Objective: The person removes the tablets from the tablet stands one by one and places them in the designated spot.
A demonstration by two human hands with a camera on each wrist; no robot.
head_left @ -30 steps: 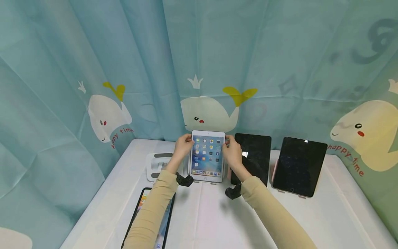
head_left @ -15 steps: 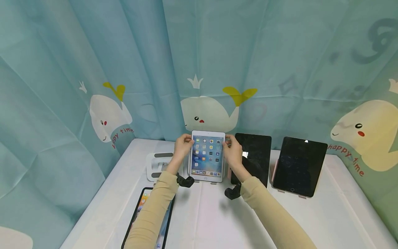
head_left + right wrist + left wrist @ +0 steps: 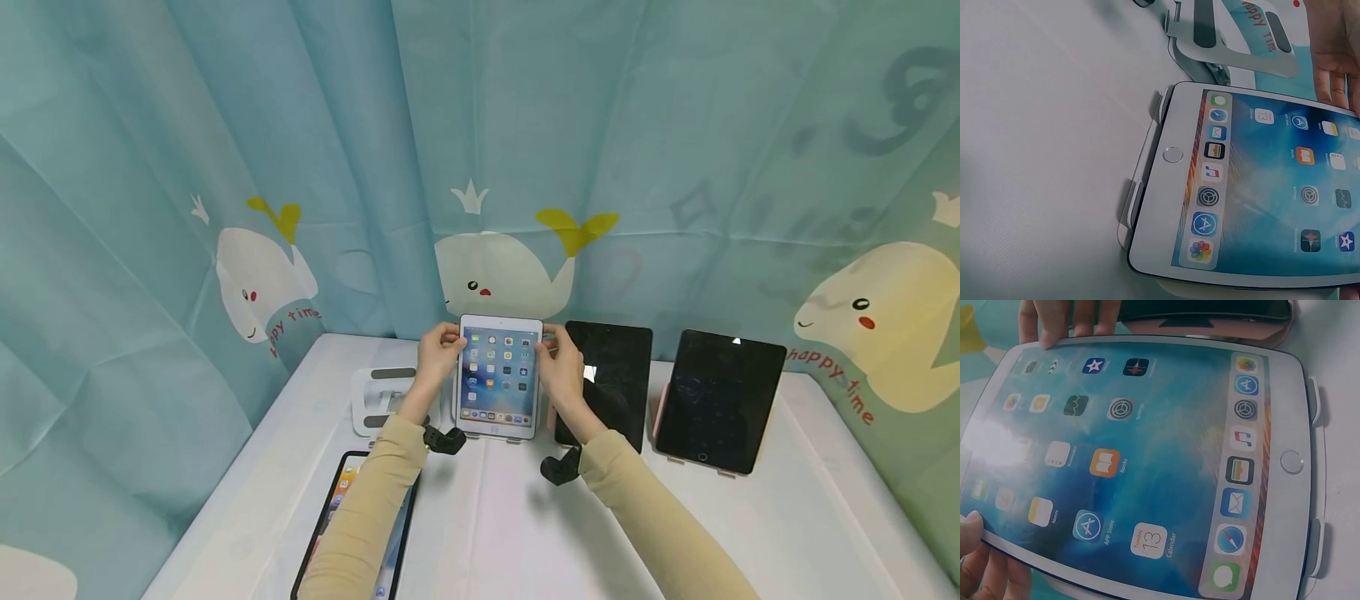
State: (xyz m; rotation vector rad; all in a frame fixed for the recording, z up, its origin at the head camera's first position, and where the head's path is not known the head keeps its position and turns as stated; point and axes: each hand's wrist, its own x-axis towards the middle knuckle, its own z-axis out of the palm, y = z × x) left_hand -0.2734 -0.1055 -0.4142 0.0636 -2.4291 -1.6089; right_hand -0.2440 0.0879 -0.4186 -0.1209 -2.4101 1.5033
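Observation:
A white tablet (image 3: 498, 379) with a lit screen of app icons leans upright on a stand, whose small hooks (image 3: 1315, 403) catch its bottom edge. My left hand (image 3: 437, 360) pinches its upper left edge, thumb in front and fingers beside and behind. Opposite, my right hand (image 3: 562, 368) holds the upper right edge in the same way. Most of that stand is hidden behind the tablet. In the right wrist view only part of my left hand (image 3: 1335, 56) shows, by the tablet's edge.
A white stand (image 3: 367, 400) without a tablet is at the left. Before it lies a black-edged tablet (image 3: 401, 533), partly under my left sleeve. Two dark tablets (image 3: 626, 367) (image 3: 723, 400) lean on stands at the right. A blue curtain (image 3: 495, 125) hangs behind the table.
Both hands keep their hold on the white tablet's edges. Apart from a very slight shift of the head view, nothing visibly moves.

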